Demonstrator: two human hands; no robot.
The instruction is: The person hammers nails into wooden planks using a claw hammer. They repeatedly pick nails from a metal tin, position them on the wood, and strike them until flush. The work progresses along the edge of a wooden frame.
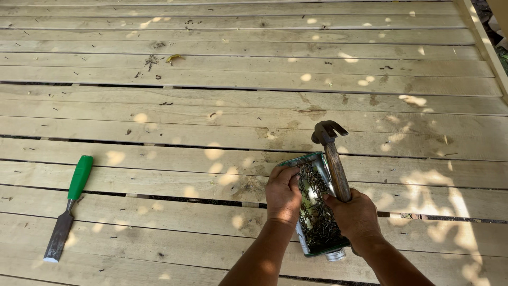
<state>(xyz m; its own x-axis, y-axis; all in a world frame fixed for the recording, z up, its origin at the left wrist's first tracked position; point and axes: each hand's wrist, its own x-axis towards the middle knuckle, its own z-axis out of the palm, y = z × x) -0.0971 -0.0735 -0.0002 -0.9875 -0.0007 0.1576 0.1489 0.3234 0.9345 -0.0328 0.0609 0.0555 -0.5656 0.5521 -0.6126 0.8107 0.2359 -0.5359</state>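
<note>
Across the whole view runs a deck of pale wooden planks (222,106), their boards lying left to right with dark gaps between them and dappled sun on top. At about five o'clock from the centre lies a cut-open metal can (316,212) on its side, long axis running from twelve to six o'clock, its open face up and filled with small dark nails (316,222). The left hand (283,196) rests on the can's nine o'clock edge, fingers curled over the rim and dipping toward the nails; whether it pinches any I cannot tell. The right hand (355,214) sits at the can's three o'clock side, clenched round the wooden handle of a claw hammer (332,159), whose shaft points up toward twelve o'clock with the steel head just past the can's far end. The left hand is the nearer one to the nails. Well apart, at eight o'clock, lies a chisel (67,209) with a green handle, blade toward six o'clock, untouched.
</note>
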